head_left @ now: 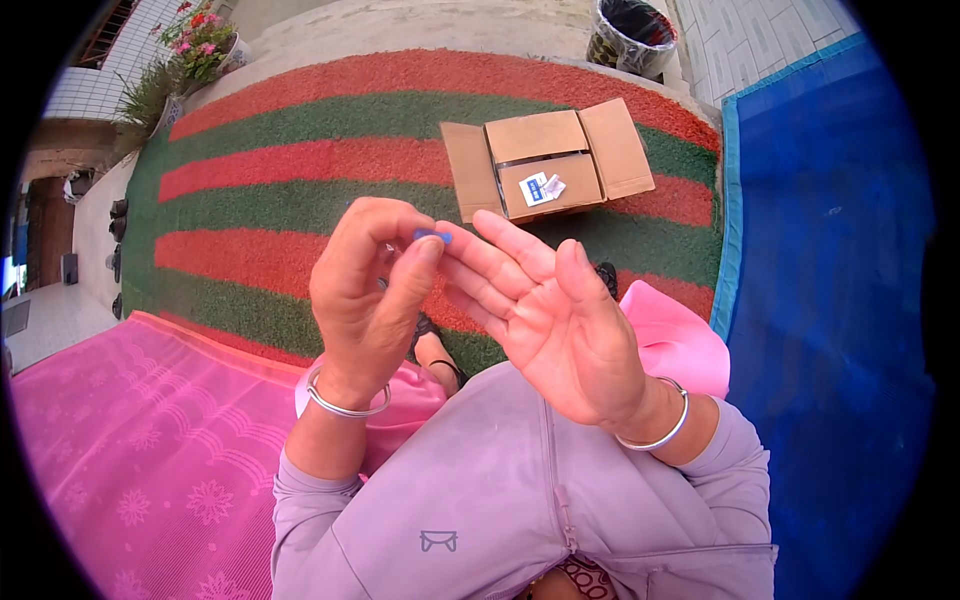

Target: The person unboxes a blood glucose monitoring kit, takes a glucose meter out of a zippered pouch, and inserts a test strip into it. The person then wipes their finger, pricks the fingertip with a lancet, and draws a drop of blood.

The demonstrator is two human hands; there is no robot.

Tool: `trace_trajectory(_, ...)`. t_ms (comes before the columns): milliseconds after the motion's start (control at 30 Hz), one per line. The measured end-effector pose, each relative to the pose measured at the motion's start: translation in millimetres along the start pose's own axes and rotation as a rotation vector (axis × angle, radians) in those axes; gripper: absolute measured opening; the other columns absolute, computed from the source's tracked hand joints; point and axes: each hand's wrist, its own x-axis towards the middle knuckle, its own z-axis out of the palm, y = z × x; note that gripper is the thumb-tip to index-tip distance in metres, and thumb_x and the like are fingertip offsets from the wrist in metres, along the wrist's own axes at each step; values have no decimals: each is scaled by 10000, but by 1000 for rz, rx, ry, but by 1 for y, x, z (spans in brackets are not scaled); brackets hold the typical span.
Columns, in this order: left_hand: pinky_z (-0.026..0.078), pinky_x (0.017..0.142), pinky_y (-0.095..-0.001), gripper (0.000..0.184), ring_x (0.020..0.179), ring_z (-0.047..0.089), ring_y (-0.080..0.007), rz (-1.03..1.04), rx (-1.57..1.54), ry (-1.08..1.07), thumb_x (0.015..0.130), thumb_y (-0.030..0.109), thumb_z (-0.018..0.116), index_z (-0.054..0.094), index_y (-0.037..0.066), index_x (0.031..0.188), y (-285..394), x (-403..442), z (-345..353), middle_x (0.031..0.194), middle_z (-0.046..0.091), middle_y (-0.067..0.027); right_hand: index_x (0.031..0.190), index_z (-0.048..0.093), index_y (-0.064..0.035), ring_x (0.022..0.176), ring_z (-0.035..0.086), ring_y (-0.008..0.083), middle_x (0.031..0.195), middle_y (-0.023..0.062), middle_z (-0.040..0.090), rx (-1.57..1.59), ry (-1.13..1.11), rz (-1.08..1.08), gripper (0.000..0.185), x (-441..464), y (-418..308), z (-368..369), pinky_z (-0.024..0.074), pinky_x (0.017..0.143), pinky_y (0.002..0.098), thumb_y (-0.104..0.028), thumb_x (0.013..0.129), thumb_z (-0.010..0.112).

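A small blue piece [434, 236], too small to name, is pinched between the thumb and forefinger of my left hand [365, 285]. My right hand [560, 325] lies open with its palm up and its fingers stretched toward the left fingertips. The right fingertips come close to the blue piece; whether they touch it I cannot tell. Beyond my hands stands a cardboard box [535, 133] with its side flaps spread. A blue and white label [533, 189] and a crumpled white scrap [554, 187] are on its near flap.
Red and green striped matting [250, 215] covers the ground ahead. To the left lies a pink patterned mat [150, 460], and to the right a blue sheet [830, 300]. A lined bin [630, 40] stands at the back, with potted flowers [200, 45] at the far left.
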Motion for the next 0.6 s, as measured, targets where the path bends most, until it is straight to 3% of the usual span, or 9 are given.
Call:
trace_trajectory(67,388,575,-219,79,699,487,-107,11,11,5,778,-24,577,552,3,848,1,0,1,814,528,-53,1377,146,-6,1319,203,302,1414,212,197,-52,16,10,666,0,0,0,146,1092,395,-490,927,231)
trace_trajectory(133,388,573,-218,75,699,487,-106,19,16,3,780,-20,576,553,3,847,0,0,0,813,528,-53,1379,85,19,1322,175,330,1417,232,167,72,-24,-7,614,-1,2,-4,157,1083,404,-388,956,264)
trace_trajectory(600,380,529,-205,61,655,482,-93,21,58,3,776,-9,583,561,10,830,2,1,1,792,539,-49,1380,74,22,1325,165,331,1422,227,155,53,-17,8,644,-1,1,-4,148,1084,400,-414,949,273)
